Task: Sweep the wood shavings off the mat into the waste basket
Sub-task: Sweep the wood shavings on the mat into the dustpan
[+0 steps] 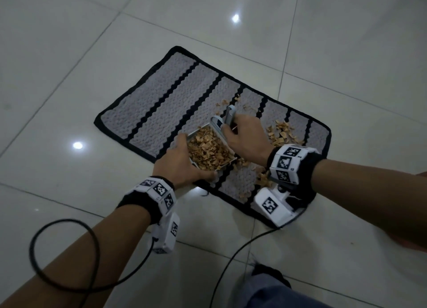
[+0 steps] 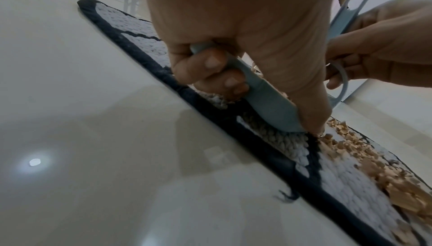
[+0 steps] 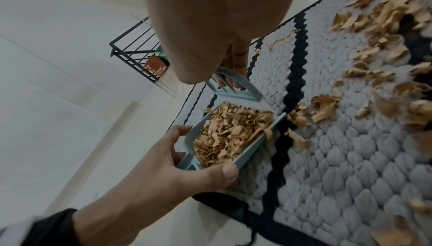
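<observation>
On the grey knitted mat with black stripes (image 1: 161, 102), the left hand (image 1: 182, 162) is gripping the pale blue plastic dustpan (image 3: 253, 150) by its rim, fingers curled round it, the pan heaped with tan wood shavings (image 1: 208, 150). Just beside the dustpan, the right hand (image 1: 247, 136) is closing its fingers round a pale blue looped brush handle (image 2: 355, 0). More loose shavings (image 1: 280, 134) are lying on the mat beyond the right hand.

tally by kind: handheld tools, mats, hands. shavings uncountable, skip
Dustpan: 1
Brush: 1
Mat: 1
Hands: 2, left hand and right hand
Total: 5
</observation>
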